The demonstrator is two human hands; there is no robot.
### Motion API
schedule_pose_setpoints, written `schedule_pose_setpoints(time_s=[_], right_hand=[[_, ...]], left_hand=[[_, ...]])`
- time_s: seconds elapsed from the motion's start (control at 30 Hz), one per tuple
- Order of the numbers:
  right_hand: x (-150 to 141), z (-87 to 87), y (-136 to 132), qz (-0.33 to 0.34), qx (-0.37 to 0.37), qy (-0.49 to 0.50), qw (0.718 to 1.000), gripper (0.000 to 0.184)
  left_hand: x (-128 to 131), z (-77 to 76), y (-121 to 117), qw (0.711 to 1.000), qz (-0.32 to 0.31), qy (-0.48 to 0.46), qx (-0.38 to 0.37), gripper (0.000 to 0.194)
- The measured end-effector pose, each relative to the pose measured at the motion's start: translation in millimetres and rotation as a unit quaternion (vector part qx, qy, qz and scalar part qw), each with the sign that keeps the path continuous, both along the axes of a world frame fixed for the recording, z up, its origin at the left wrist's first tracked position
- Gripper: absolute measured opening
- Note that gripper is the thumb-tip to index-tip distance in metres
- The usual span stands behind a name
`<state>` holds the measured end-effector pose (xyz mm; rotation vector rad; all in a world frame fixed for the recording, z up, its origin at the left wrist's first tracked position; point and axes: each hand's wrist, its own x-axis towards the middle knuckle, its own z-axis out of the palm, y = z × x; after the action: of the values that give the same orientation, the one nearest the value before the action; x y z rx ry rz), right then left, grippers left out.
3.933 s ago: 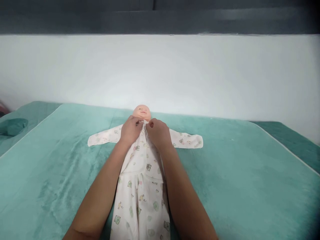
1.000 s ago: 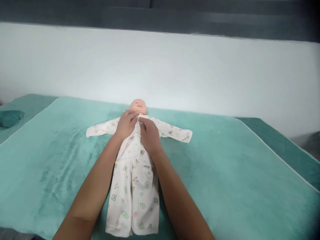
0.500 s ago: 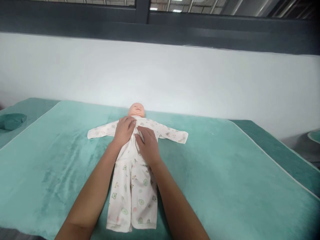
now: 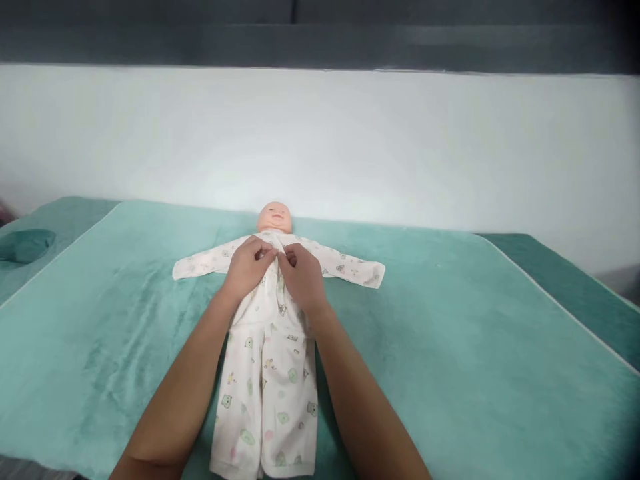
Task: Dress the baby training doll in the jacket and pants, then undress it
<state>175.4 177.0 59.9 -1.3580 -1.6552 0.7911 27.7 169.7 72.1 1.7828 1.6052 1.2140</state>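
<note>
A baby doll (image 4: 275, 217) lies on its back, head toward the wall. It wears a white long-sleeved baby shirt (image 4: 350, 268) printed with small animals, sleeves spread to both sides. Matching baby trousers (image 4: 285, 400) lie straight below, toward me. At the chest, my left hand (image 4: 249, 265) pinches the left side of the shirt's front opening with thumb and fingers. My right hand (image 4: 303, 275) pinches the other side of the opening close by, fingers curled. The fingertips of both hands nearly meet, and whatever small fastening lies between them is hidden.
A teal plush cover (image 4: 475, 347) spreads under the doll, with a pale seam along each side. Behind it rises a white wall (image 4: 320, 140) below a dark window frame (image 4: 320, 43). A round recess (image 4: 27, 245) shows at the far left.
Both hands moved from the collar down to the chest part of the front opening. Half a second ago the right hand's fingers were looser; now both hands pinch the cloth.
</note>
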Motion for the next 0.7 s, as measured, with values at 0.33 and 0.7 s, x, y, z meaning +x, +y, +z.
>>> schedule_pose_setpoints(time_s=[0.33,0.7], right_hand=[[4,-5.0,5,0.034,-0.025,0.191,0.981,0.022],[4,-7.4,7,0.017,-0.033,0.221,0.975,0.023]], left_hand=[[-11,25.2,-14,0.992,-0.043,-0.007,-0.116,0.018],[-1,11.6,-10,0.995,-0.028,0.079,-0.054,0.028]])
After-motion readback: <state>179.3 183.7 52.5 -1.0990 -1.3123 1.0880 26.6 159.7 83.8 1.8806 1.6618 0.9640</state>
